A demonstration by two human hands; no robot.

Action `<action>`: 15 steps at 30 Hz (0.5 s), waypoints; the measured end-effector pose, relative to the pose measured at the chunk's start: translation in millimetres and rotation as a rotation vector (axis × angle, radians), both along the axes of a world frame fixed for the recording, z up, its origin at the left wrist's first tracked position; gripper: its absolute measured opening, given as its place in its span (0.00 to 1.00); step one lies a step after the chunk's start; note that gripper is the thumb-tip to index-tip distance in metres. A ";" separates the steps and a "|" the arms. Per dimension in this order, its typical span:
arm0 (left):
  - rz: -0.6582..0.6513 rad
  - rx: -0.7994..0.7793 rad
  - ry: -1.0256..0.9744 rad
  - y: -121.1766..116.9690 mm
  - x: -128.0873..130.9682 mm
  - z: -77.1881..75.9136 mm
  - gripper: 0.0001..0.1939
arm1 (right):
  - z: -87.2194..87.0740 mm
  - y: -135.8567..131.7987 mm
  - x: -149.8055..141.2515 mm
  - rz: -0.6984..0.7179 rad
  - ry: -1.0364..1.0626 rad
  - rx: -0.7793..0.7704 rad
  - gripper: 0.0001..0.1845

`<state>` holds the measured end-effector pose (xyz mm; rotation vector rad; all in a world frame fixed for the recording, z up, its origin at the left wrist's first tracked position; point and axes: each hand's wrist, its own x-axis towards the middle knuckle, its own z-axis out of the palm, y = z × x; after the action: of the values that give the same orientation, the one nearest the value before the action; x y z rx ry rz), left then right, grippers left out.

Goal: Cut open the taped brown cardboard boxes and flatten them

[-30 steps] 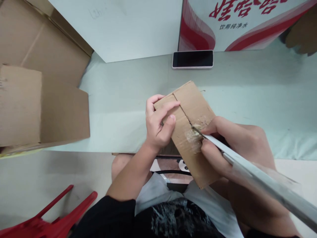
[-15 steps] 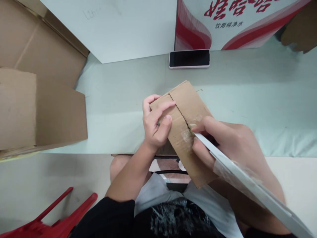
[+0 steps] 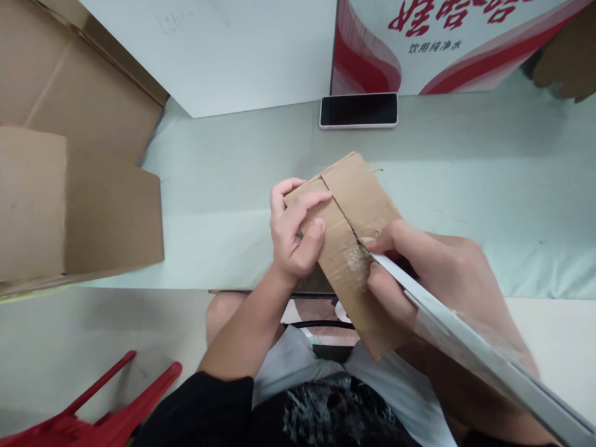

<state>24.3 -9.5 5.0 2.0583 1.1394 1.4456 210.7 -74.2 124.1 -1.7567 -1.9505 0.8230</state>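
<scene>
A small brown cardboard box (image 3: 342,248) is tilted above my lap at the table's front edge. My left hand (image 3: 295,236) wraps round its upper left end, thumb and forefinger lying on the face. A narrow slit runs down that face between two flaps. Shiny clear tape and a scuffed patch show beside the slit's lower part. My right hand (image 3: 433,273) is closed on a long, thin white piece (image 3: 465,329), seen nearly edge-on, with clear tape along it. The tip of this piece meets the box at the slit; whether it reaches inside is hidden by my fingers.
A phone (image 3: 358,111) lies on the pale green table cover (image 3: 223,186), before a white panel (image 3: 242,56) and a red-and-white carton (image 3: 447,62). Open cardboard boxes (image 3: 112,217) stand at the left. Below is a red chair (image 3: 112,416).
The box and both hands have shifted slightly right in view, as has the background. The right hand and white piece sit a little lower along the slit. Both grips stay the same.
</scene>
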 end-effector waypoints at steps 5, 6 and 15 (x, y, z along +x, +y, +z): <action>-0.006 0.024 -0.009 0.7 0.8 0.1 0.17 | 4.0 -1.2 -2.7 -0.028 -0.028 -0.012 0.05; -0.002 0.024 -0.004 0.7 0.8 0.2 0.18 | 4.0 -1.4 -2.4 -0.025 -0.039 -0.009 0.04; -0.010 0.011 -0.021 0.7 1.0 0.0 0.18 | -1.4 0.9 4.9 0.087 0.031 0.039 0.07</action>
<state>25.3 -8.8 5.0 2.0488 1.1143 1.4680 215.7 -73.4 122.7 -1.6381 -2.0208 0.8304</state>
